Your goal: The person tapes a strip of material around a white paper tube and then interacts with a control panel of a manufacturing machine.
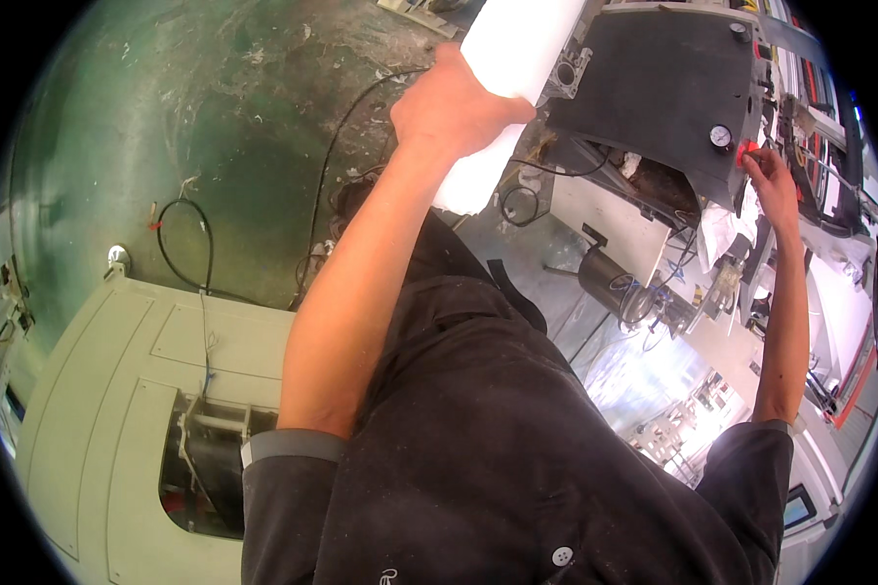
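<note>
Dark work shirt is filling six o'clock; left hand is clamping a white plastic roll at twelve; right hand fingers are pinching a red knob at two.

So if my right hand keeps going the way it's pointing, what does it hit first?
The right hand points at the red knob on the dark machine panel. Its fingertips look at or on the knob already, though depth is unclear.

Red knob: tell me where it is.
Head view, upper right: the red knob is on the dark machine panel, just below the round gauge, at the right hand.
</note>
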Available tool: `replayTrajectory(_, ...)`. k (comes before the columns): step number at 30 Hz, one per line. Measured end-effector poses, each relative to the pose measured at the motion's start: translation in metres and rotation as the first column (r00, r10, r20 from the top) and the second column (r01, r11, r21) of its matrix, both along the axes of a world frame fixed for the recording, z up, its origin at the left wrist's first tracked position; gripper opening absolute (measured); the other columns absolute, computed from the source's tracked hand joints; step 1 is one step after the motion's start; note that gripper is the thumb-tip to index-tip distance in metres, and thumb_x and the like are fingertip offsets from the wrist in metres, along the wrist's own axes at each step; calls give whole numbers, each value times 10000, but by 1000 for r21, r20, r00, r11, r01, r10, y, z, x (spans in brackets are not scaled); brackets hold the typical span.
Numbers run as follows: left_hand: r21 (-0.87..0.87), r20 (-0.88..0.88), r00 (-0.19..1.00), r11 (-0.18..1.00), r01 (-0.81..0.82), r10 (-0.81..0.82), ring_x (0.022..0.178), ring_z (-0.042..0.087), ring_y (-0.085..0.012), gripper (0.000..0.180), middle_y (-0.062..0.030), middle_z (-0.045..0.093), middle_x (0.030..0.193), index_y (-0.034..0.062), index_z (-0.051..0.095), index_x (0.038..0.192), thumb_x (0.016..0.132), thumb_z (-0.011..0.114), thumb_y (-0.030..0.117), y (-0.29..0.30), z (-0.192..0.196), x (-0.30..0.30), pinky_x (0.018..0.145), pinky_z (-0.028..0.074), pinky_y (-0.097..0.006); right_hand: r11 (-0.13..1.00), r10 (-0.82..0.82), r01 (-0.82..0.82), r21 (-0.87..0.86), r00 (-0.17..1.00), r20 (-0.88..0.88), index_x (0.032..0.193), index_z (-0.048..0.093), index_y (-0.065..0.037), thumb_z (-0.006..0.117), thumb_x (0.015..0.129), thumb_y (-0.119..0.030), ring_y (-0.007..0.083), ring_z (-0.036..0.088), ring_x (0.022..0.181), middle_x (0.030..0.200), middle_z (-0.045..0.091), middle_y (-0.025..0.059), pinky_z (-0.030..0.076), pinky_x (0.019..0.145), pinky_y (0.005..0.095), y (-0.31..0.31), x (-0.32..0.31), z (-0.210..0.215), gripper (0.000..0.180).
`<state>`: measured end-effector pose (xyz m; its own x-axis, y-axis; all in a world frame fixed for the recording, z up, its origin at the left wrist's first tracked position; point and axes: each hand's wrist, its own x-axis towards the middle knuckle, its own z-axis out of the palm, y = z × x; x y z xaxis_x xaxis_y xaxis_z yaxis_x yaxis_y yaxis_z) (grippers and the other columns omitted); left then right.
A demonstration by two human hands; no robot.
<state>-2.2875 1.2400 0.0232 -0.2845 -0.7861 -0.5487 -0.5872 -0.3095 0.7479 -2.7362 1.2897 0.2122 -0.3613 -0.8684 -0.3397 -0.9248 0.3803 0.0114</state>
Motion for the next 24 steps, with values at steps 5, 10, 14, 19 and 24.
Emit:
replayTrajectory(5, -3, -7, 1000, 1000, 4, -5, 1043, 666, -311, 935, -173, 686, 1109, -64, 400, 1324, 663, 780, 477, 0, 1, 0, 906, 505, -396, 999, 44, -44, -10, 999, 22, 1108, 593, 0, 640, 954, -269, 93, 539, 722, 833, 645, 29, 424, 678, 245, 2, 8, 2, 313)
replayTrajectory(10, -16, 13, 1000, 1000, 7, -7, 1038, 667, -312, 930, -174, 686, 1108, -65, 397, 1328, 670, 774, 474, 0, 1, 1, 900, 509, -398, 996, 35, -34, 78, 999, -1, 1120, 578, -2, 630, 959, -217, 98, 580, 814, 919, 667, 42, 438, 720, 252, -1, 9, 6, 274)
replayTrajectory(14, 1, 10, 1000, 1000, 10, -10, 1031, 671, -306, 921, -173, 688, 1099, -65, 399, 1324, 673, 770, 472, 0, 3, 0, 897, 510, -396, 998, 36, -39, 48, 998, 54, 1124, 568, -5, 626, 963, -213, 102, 598, 852, 935, 669, 48, 447, 760, 249, 1, 6, 5, 270)
replayTrajectory(19, -1, 1, 1000, 1000, 13, -13, 1021, 674, -297, 920, -166, 690, 1089, -67, 403, 1315, 667, 764, 477, 0, 3, 1, 893, 510, -389, 999, 45, -48, 26, 994, 101, 1108, 563, -2, 623, 967, -214, 103, 605, 867, 933, 665, 47, 448, 775, 248, -1, 2, 3, 262)
replayTrajectory(24, 5, 6, 1000, 1000, 15, -15, 1022, 673, -296, 914, -162, 691, 1084, -64, 404, 1312, 665, 759, 473, 0, 1, -1, 892, 509, -387, 999, 40, -43, 33, 995, 97, 1104, 563, 1, 623, 964, -211, 99, 589, 837, 927, 661, 49, 446, 754, 257, 1, -4, 2, 261)
